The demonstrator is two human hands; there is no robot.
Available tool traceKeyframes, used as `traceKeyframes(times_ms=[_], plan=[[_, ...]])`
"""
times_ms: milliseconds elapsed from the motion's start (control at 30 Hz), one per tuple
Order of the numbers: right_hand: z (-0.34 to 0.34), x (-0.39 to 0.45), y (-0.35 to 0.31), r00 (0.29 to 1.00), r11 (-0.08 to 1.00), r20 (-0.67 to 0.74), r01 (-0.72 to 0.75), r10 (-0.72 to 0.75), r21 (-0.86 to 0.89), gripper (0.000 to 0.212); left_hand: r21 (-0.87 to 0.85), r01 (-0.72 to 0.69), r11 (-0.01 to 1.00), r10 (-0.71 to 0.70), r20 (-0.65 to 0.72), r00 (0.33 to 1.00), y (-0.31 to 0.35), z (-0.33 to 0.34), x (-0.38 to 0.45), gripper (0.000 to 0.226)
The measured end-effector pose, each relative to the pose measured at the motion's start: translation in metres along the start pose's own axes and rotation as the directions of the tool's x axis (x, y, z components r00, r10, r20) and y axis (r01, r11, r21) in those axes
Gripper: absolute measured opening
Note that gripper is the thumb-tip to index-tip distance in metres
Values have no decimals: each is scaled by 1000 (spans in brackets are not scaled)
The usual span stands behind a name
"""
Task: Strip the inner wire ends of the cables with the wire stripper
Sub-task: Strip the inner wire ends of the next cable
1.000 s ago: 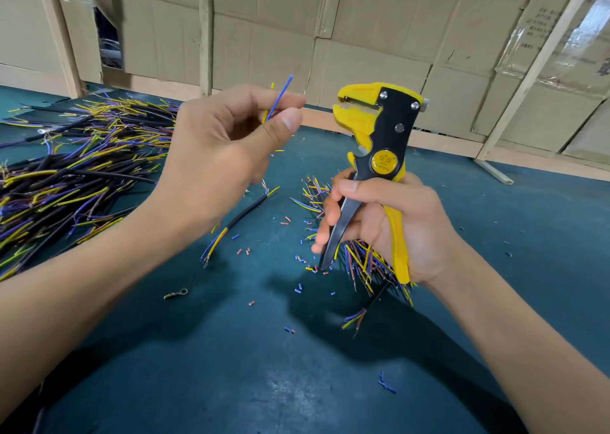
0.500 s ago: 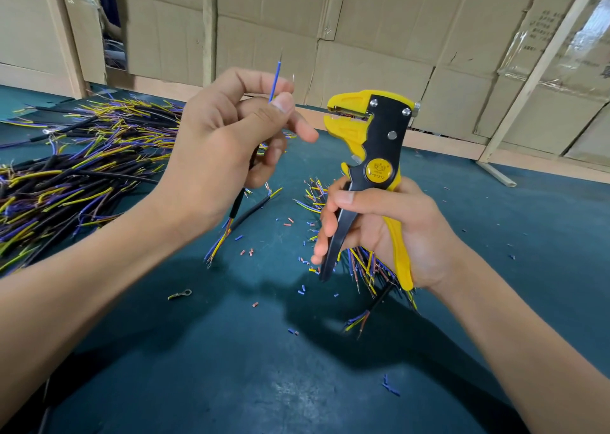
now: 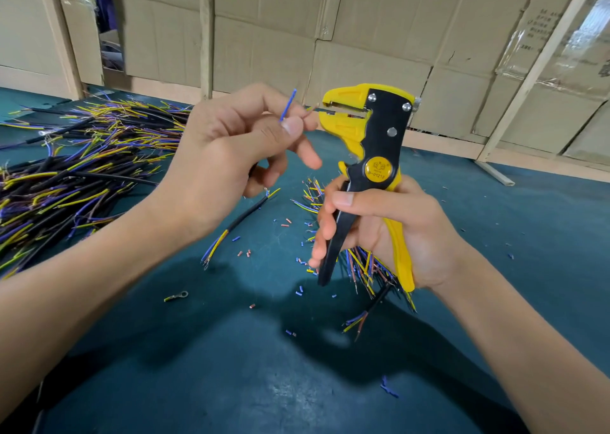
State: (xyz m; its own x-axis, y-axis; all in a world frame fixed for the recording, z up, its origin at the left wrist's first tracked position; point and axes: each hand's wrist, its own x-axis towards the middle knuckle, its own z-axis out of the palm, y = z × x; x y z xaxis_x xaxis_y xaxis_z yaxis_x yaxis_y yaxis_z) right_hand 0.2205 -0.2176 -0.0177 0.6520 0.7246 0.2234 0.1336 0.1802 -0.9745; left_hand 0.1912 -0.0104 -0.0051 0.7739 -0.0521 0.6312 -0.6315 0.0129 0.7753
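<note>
The cable hung from the left hand, its black sheath slanting down toward the tabletop and its lower inner wires fanning out just above the surface. At the upper end, the left thumb and fingers pinched the inner wires: a blue wire stood up above the fingertips, and 1 thin wire end reached sideways into the mouth of the wire stripper. The right hand gripped the stripper upright by its 2 handles (1 black, 1 yellow), its yellow head level with the left fingertips and its jaws slightly parted around the wire end.

Below the right hand lay a small pile of cables with bare, stripped ends, and short bits of cut insulation were scattered between the 2 hands. A ring terminal lay alone nearer the person. To the left, a large heap of cables spread to the tabletop's left edge. The near part of the green tabletop and the stretch to the right of the right hand were mostly bare. The far edge ran along a cardboard wall with wooden battens.
</note>
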Motion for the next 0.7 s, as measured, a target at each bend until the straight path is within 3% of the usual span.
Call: traceKeyframes(times_ms=[433,700], plan=[[-7,-3,-6,998,996,36,-50,52,-74,10,70,26,997,-24,-25,999,6,0,2,15],[-10,-5,-7,994,988,73,-71,81,-135,13,259,-22,966,20,11,1000,13,-7,2,15]])
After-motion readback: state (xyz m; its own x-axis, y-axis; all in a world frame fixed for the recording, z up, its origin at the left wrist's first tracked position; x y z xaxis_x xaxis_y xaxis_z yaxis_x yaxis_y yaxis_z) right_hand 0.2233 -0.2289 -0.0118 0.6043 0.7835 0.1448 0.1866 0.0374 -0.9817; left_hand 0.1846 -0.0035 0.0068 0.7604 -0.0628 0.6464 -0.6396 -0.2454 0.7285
